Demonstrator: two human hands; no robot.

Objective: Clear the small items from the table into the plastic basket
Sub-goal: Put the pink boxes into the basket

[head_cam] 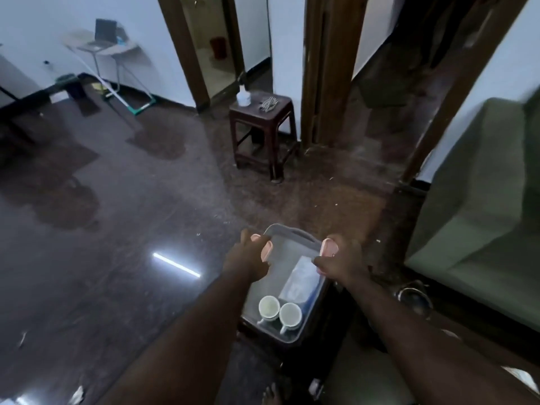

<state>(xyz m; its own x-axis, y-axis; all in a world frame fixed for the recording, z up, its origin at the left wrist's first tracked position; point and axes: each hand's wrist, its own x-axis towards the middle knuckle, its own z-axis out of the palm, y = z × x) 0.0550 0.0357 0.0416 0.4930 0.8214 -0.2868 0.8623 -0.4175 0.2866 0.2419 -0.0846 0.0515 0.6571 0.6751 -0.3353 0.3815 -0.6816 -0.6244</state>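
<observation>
A clear plastic basket (287, 233) with pink side clips hangs above the dark floor, low in the middle of the head view. My left hand (248, 258) grips its left rim at a pink clip. My right hand (340, 263) grips the right rim at the other clip. Inside lie two white cups (279, 311) at the near end and a flat blue-white packet (301, 280) behind them. The table the items came from is not clearly in view.
A brown plastic stool (263, 135) with a white bottle (243, 96) stands ahead by a door frame. A green sofa (479, 217) fills the right side. A steel pot (413, 298) sits on the floor by the sofa. A mop (117, 92) leans far left.
</observation>
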